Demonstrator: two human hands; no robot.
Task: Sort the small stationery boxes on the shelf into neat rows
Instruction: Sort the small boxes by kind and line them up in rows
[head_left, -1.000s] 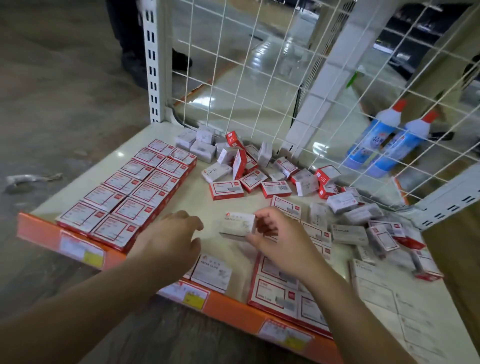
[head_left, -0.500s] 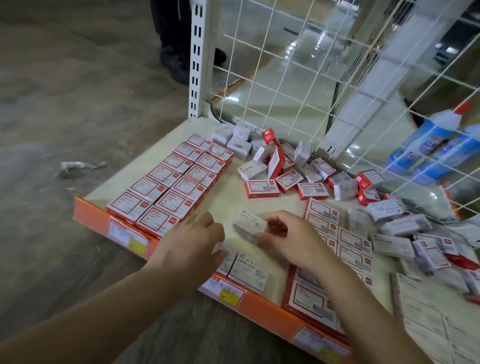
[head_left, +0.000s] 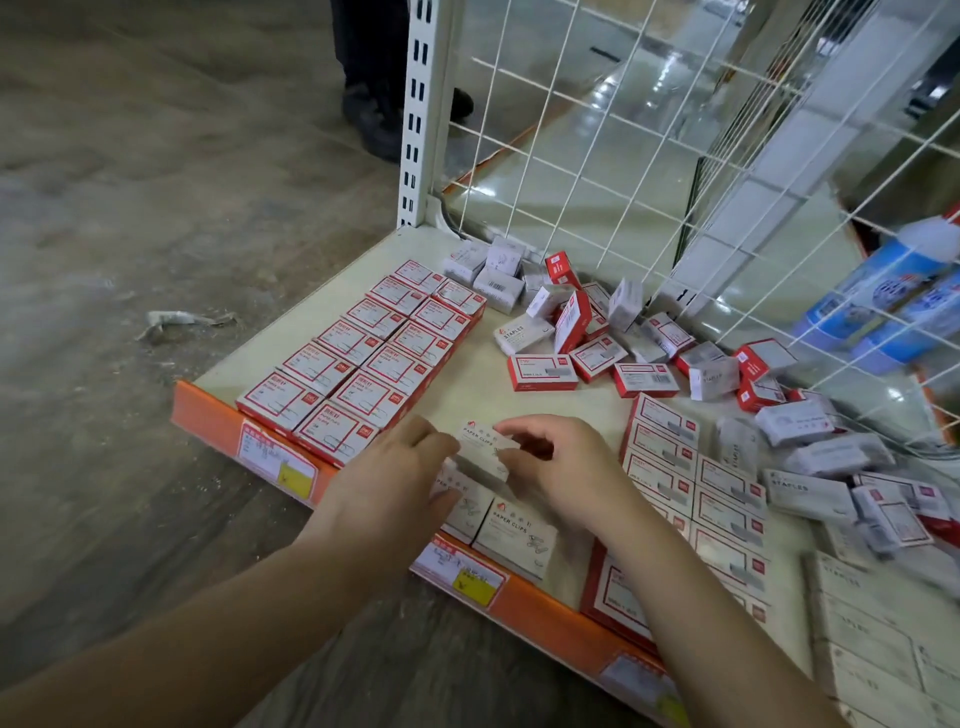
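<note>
Paper-clip box (head_left: 485, 451), white with "PAPER CLIPS" printed on its top, is sitting near the front middle of the shelf (head_left: 467, 384), held between both hands. Right hand (head_left: 566, 470) is curling its fingers over the box's right end, pinching it. Left hand (head_left: 387, 486) is touching the box's left end with bent fingertips; whether those fingers are gripping or only steadying cannot be told. Just in front of the held box, two more white paper-clip boxes (head_left: 514, 535) are lying flat side by side at the shelf's orange front edge (head_left: 540, 605), the left one partly covered by the left hand.

To the left, red-bordered boxes (head_left: 371, 353) are lying in two neat rows running from the front edge toward the back corner. To the right of the hands, another block of red-bordered boxes (head_left: 691, 483) is lying in rows, partly hidden by the right forearm. Farther back, a loose pile of boxes (head_left: 597, 332), red and white mixed, is lying at varied angles against the wire mesh back panel (head_left: 649, 156); several are tilted or standing on edge. White boxes marked "STAPLES" (head_left: 808, 493) are lying at the right. Beyond the mesh, blue bottles (head_left: 883, 296) are lying on their sides. Yellow price tags (head_left: 470, 577) are sitting on the orange edge.
</note>
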